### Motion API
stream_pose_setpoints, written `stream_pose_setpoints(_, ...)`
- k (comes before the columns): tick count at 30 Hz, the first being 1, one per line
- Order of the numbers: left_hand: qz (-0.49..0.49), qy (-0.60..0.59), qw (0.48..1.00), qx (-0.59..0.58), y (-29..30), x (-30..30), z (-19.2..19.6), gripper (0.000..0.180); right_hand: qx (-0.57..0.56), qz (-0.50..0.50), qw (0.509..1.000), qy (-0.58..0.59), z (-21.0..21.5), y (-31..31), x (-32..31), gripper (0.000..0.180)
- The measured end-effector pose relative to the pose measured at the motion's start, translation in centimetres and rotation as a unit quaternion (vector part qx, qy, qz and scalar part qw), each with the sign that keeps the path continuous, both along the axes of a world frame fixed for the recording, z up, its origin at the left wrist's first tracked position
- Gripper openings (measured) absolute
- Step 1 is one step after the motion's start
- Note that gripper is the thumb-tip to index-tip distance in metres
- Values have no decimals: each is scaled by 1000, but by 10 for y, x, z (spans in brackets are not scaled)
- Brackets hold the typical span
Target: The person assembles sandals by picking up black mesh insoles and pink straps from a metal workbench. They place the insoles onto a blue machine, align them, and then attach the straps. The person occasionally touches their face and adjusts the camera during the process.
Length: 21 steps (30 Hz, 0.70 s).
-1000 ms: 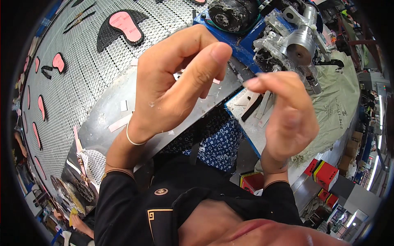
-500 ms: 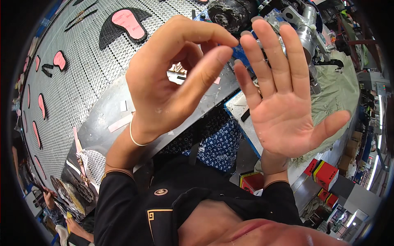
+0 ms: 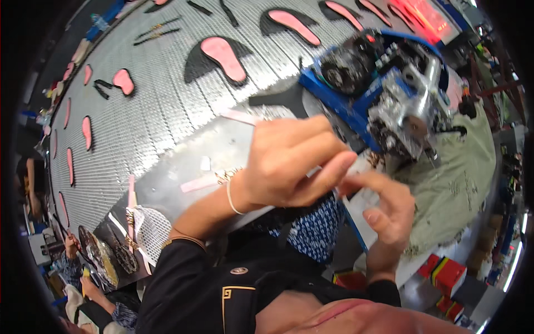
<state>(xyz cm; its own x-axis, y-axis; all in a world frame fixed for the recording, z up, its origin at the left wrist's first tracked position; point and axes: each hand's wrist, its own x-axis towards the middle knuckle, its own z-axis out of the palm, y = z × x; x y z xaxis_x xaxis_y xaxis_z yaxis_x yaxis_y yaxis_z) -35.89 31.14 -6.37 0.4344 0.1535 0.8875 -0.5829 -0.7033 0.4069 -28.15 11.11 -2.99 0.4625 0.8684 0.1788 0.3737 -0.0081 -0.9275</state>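
Observation:
My left hand [image 3: 295,161], with a pale band at its wrist, is held above the grey metal work surface [image 3: 211,145]. Its fingers are curled under and its thumb lies along them; whatever they might hold is hidden. My right hand [image 3: 386,203] is beside it, fingers loosely bent and thumb apart, with nothing visible in it. Its blurred fingertips come close to the left thumb, and I cannot tell whether they touch. A pink strip [image 3: 199,184] and small gold-coloured ornaments [image 3: 228,176] lie beside my left wrist.
A metal machine [image 3: 403,111] on a blue base stands beyond my right hand. Pink insole-shaped pieces [image 3: 223,58] on black material lie across the mesh conveyor [image 3: 150,111]. Green cloth [image 3: 456,183] is at right, near red boxes [image 3: 448,275]. Another person's hand [image 3: 92,289] shows lower left.
Both hands have come lower and closer together. The right hand's spread fingers have bent, and the left hand has turned its back upward. The view has shifted, showing more of the conveyor and machine.

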Motion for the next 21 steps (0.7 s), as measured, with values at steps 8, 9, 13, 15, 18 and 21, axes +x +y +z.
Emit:
stream_pose_setpoints(8,-20,0,999,-44,14,-16,3,6,-362,-325,873,-30,-68,-79,22,33)
stream_pose_setpoints(9,-17,5,999,-32,18,-17,6,6,-397,-396,824,-80,-77,-89,21,35)
stream_pose_setpoints(13,-45,38,998,-17,5,-20,10,2,-265,-450,784,-336,-84,-117,32,67)
stream_pose_setpoints(15,-71,68,994,-42,-8,-18,12,3,-303,-491,721,-382,-64,-122,37,74)
stream_pose_setpoints(18,-99,102,990,23,-27,-16,11,4,-207,-492,791,-298,-39,-151,55,45)
stream_pose_setpoints(21,-133,121,980,85,-46,-3,6,9,-44,-451,889,-69,-1,-196,76,21)
